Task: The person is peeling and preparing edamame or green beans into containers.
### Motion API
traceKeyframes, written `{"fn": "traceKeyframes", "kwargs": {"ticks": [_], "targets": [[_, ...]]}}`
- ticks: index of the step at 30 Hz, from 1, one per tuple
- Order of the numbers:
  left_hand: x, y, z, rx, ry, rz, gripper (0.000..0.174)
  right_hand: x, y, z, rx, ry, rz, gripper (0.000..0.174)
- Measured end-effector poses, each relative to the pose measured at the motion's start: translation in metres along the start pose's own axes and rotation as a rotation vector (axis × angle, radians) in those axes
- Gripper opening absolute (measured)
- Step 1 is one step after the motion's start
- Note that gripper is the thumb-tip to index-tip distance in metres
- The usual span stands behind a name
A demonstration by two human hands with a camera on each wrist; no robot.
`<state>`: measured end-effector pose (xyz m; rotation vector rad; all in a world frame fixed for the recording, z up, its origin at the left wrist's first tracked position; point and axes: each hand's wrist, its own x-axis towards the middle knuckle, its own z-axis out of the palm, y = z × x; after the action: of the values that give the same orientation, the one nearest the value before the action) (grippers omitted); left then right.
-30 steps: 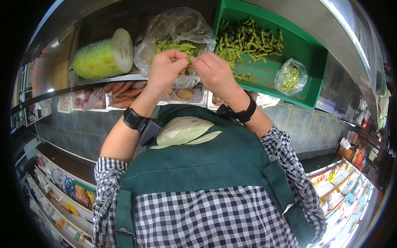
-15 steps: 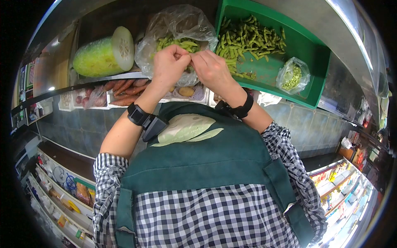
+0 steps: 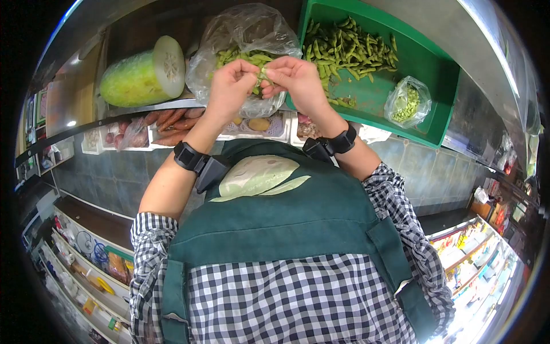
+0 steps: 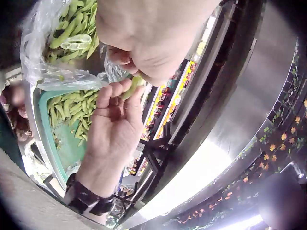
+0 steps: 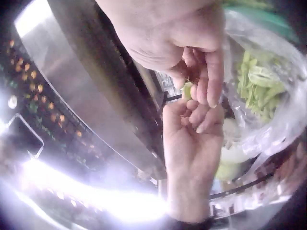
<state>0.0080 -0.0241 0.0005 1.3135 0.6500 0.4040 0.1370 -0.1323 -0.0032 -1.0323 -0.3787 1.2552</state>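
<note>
Both forearms reach up from the frame bottom in head view, wrists in black straps [image 3: 344, 140], hands meeting top centre. Left hand [image 3: 230, 90]: fingers curled, thumb and finger pinching one end of a curved green bean pod [image 4: 130, 89]. Right hand [image 3: 301, 83]: same pinch on the other end, its remaining fingers loosely bent. Pod sits between the fingertips, in front of a crumpled clear plastic bag [image 3: 276, 27] of green pods [image 3: 259, 59]. Fingers mostly cover the pod in head view; left wrist view shows its curved length, centre left. Both wrist views also show a pale, split-looking pod [image 4: 76, 42] on the bagged pods, plus orange-leaf garland [image 4: 266, 157]. Head view gives the green rectangular plastic tray [image 3: 366, 96], upper right: heap of pods [image 3: 354, 47] at its left, small clear bag of shelled green beans [image 3: 409, 103] at its right. Lettering on the dark green apron's [image 3: 275, 221] pale leaf print [image 3: 260, 175] too small to read; shelf pack labels, lower right, likewise.
</note>
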Motion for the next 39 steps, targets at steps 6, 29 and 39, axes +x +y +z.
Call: {"fn": "traceKeyframes", "kwargs": {"ticks": [6, 29, 39], "targets": [[0.003, 0.005, -0.01, 0.0, -0.112, -0.252, 0.005, 0.0, 0.002, -0.007, -1.259, -0.045, -0.9, 0.015], [0.006, -0.021, -0.023, 0.088, 0.149, -0.177, 0.029, -0.053, -0.014, -0.153, -1.162, 0.399, -0.132, 0.014], [-0.004, -0.02, 0.002, 0.086, -0.108, -0.228, 0.025, -0.049, 0.015, -0.175, -1.892, 0.152, 0.076, 0.009]]}}
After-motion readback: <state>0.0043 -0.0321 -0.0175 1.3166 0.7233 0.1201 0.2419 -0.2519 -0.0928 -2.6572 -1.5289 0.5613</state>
